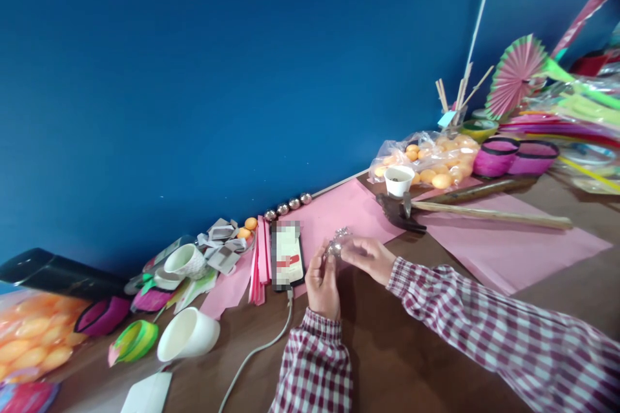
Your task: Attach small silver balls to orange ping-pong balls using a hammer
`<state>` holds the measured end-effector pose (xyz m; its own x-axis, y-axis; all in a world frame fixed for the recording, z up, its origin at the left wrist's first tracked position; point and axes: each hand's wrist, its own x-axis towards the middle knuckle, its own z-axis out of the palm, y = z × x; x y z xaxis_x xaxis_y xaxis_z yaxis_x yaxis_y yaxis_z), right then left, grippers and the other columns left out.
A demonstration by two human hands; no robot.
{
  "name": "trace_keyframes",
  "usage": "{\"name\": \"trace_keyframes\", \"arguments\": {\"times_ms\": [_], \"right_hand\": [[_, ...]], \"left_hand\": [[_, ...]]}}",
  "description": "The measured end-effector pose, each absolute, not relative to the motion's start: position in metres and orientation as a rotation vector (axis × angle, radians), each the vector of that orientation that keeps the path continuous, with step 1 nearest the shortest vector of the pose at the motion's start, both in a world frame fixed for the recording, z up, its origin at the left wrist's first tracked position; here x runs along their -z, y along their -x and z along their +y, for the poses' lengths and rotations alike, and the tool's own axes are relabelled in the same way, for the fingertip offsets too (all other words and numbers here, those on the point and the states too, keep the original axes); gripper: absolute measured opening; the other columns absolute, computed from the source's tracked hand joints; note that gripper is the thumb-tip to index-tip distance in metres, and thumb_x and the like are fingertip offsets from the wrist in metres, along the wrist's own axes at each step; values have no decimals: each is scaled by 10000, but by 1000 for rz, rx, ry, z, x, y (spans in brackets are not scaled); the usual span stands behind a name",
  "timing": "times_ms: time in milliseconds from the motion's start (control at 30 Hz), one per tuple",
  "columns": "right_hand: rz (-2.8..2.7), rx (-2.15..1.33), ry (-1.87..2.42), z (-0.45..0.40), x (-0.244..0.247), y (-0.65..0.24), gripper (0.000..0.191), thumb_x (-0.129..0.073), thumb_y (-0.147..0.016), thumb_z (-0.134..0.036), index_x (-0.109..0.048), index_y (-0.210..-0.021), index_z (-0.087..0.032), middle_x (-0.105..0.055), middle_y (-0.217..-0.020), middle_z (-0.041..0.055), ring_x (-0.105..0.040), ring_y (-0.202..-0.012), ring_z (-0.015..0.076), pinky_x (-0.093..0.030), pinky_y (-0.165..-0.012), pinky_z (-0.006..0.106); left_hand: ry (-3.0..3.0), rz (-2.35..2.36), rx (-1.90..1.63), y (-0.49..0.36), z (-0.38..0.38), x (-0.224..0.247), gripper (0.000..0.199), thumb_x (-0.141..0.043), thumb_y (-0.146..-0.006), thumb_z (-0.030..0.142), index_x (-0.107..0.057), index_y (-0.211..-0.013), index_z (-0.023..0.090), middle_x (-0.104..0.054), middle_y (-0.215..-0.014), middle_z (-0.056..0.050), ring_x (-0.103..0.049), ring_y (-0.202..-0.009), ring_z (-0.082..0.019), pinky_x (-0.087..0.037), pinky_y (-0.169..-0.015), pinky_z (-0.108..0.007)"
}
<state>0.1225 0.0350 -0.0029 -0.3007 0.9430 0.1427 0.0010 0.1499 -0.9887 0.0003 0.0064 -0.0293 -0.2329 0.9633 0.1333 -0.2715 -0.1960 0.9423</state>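
Note:
Over the near edge of the pink paper [353, 206], my left hand [323, 287] is closed on a small shiny silver ball [334, 248], its fingers and thumb around it. My right hand [369, 257] reaches in from the right, thumb and fingers pinched together at the ball's side. Whether a small piece is between those fingertips is hidden. Just beyond the ball lies a cluster of tiny silvery bits [343, 231], too small to name. Several similar silver balls [294, 204] stand in a row along the wall.
Left of my hands lies a phone [287, 258] with a white cable [256, 350]. White cups [188, 335] and a bag of orange balls [33, 332] are farther left. At right are a hammer [489, 213], a small white cup [399, 182] and another bag of orange balls [436, 158].

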Motion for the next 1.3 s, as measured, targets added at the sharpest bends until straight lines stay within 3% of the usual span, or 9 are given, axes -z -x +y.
{"name": "trace_keyframes", "arguments": {"times_ms": [200,500,800,1000,1133,1300], "right_hand": [[-1531,-1330,932,37,4,-124,229,-560,-712,-306,-623,-822,-116,-588,-1039,85,-570,-878,175,-444,-808,322],[-1481,-1388,896,40,9,-125,248,-578,-695,-345,-623,-784,-118,-619,-949,72,-564,-894,191,-417,-850,356],[-1436,-1306,904,37,0,-127,249,-529,-729,-384,-567,-734,-138,-613,-843,41,-564,-809,161,-444,-740,291],[-1225,-1398,947,38,-1,-126,250,-571,-683,-395,-498,-712,-158,-594,-669,12,-561,-618,126,-448,-549,245],[-1162,-1385,912,39,0,-126,233,-597,-661,-362,-503,-735,-162,-588,-689,7,-541,-599,105,-451,-564,244],[-1308,-1275,964,35,-3,-126,198,-571,-690,-342,-569,-753,-155,-594,-714,15,-543,-649,120,-455,-617,263]], "left_hand": [[-1058,1076,-1606,0,5,25,367,-521,-759,250,-512,-1119,185,-498,-1210,-83,-434,-1126,-209,-339,-955,-355],[-1037,1092,-1616,-2,4,23,360,-553,-733,248,-541,-1087,183,-517,-1187,-85,-431,-1128,-214,-327,-961,-354],[-694,865,-1527,-5,2,13,403,-552,-732,263,-493,-1128,209,-584,-1074,-80,-546,-981,-198,-420,-860,-381],[-866,1011,-1522,-5,2,15,461,-610,-683,253,-463,-1116,189,-568,-1068,-85,-554,-954,-186,-426,-842,-342],[-902,1060,-1540,-6,0,11,395,-595,-692,297,-461,-1053,212,-585,-992,-71,-591,-812,-157,-478,-673,-281],[-873,1090,-1563,-3,1,16,391,-577,-708,319,-505,-1070,189,-574,-1065,-92,-554,-928,-164,-438,-757,-254]]}}
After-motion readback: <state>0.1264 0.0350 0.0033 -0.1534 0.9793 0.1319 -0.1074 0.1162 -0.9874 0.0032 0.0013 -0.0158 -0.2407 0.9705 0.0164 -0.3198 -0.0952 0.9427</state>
